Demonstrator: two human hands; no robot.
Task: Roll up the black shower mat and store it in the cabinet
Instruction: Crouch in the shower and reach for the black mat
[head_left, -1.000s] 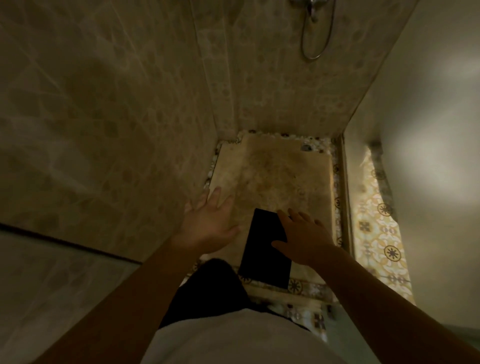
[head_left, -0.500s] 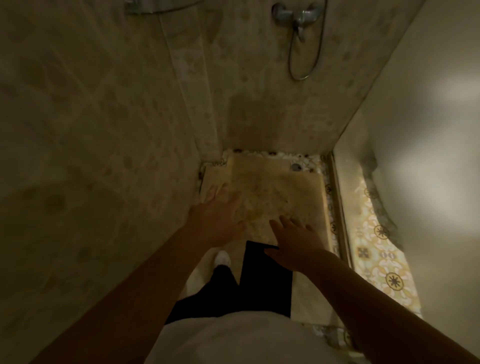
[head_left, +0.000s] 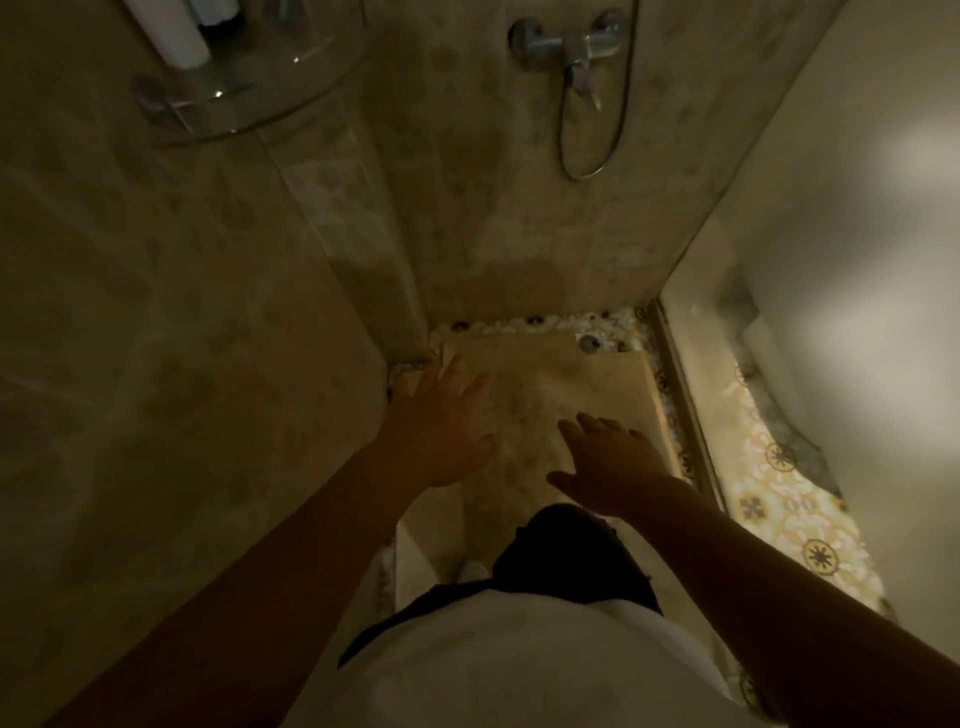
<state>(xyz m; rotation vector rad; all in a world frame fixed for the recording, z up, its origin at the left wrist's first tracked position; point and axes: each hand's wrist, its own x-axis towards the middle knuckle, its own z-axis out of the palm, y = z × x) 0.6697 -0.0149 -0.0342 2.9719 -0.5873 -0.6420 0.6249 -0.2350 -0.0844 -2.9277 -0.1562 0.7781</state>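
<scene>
As the person has stepped further into the stall over the last second, the glass shelf (head_left: 249, 93) at upper left and the tap (head_left: 571, 47) have come into view, and both hands have pushed forward over the beige shower floor (head_left: 597, 379).

Left hand (head_left: 441, 423): flat, fingers spread, empty, reaching toward the far left corner by the wall.

Right hand (head_left: 615, 462): open, palm down, empty, nearer the body.

The black shower mat is not clearly identifiable. The only black item is a dark shape (head_left: 571, 551) just below the right wrist, which has slid back toward the body. It may be a trouser leg; cannot tell.

Judgement: still the approach, with no grasp and rolling not begun. Patterned tiles (head_left: 779, 499) lie far right.
</scene>
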